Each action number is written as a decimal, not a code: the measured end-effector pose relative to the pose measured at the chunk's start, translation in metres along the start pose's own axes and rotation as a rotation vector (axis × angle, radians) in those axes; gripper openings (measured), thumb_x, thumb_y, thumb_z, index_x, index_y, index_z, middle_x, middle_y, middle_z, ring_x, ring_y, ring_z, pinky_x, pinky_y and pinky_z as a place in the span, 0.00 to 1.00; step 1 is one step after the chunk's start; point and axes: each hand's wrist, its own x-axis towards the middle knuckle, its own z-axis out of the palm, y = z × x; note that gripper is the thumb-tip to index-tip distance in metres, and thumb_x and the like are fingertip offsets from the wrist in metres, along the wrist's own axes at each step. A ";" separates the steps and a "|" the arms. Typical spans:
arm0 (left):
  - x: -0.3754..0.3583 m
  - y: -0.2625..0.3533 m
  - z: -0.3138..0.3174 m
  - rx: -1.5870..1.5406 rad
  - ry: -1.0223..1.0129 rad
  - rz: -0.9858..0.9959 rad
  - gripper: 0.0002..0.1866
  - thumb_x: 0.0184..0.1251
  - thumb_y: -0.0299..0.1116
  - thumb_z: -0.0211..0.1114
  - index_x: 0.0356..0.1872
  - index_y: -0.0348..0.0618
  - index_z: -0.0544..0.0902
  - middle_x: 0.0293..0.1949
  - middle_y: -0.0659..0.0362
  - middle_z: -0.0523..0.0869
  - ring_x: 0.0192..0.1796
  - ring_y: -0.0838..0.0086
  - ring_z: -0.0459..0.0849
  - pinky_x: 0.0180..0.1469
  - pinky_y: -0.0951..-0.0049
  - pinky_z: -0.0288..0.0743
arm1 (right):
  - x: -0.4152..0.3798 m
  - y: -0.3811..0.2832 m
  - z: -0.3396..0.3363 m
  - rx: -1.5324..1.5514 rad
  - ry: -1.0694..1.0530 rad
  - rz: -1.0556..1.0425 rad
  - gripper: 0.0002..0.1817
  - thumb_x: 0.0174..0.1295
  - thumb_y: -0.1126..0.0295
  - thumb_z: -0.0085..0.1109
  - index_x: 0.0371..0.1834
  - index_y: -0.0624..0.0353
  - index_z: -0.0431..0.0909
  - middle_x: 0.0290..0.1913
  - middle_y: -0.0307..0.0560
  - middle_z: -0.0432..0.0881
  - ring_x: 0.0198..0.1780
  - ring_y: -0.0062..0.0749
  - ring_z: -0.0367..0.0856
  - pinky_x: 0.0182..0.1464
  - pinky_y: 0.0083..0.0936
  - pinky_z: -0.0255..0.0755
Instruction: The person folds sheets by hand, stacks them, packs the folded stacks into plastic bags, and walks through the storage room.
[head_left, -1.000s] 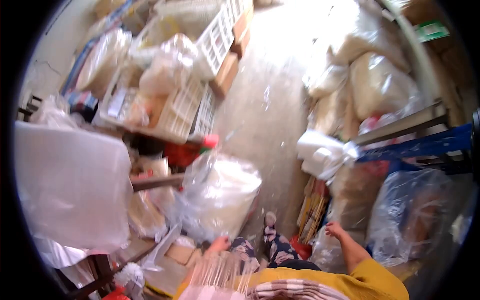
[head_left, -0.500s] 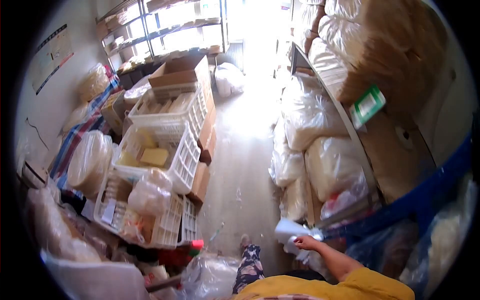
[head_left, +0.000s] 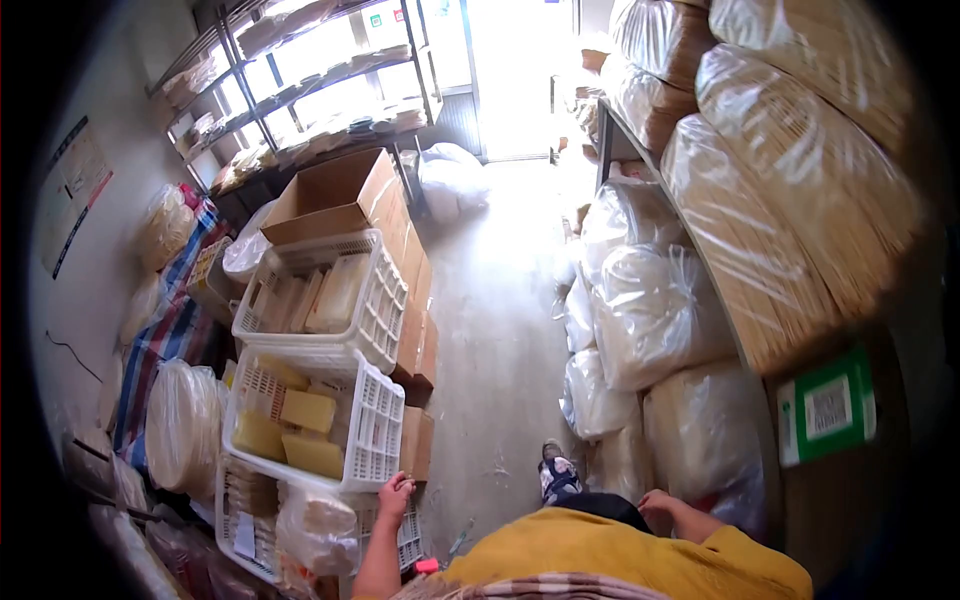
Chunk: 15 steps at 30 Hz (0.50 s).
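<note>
My left hand [head_left: 397, 490] hangs with loosely curled fingers beside the front corner of a white plastic crate [head_left: 374, 425]; nothing shows in it. Several yellowish blocks [head_left: 307, 411] lie inside that crate. On the other side, my right hand [head_left: 656, 506] is low near my hip, fingers bent inward and no object visible in them. Closest to it are clear plastic bags [head_left: 705, 425] of pale goods stacked under the right shelf.
A narrow floor aisle [head_left: 480, 330] leads to a bright doorway. Along its left stand another crate [head_left: 375, 325] and an open cardboard box [head_left: 335, 195]. Large wrapped bundles [head_left: 790, 150] load the right shelf, and a white sack [head_left: 450, 180] sits at the far end.
I have moved forward along the aisle. My left hand has come into view by the crate. My right hand has dropped back to my side, away from the white plastic it was at.
</note>
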 end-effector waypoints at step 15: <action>0.244 0.047 0.082 0.702 -0.396 -0.393 0.18 0.55 0.32 0.64 0.47 0.38 0.79 0.36 0.60 0.83 0.37 0.78 0.80 0.39 0.75 0.75 | 0.003 -0.698 -0.287 0.138 -0.021 -1.343 0.16 0.62 0.71 0.57 0.53 0.59 0.74 0.45 0.45 0.82 0.45 0.29 0.81 0.48 0.23 0.75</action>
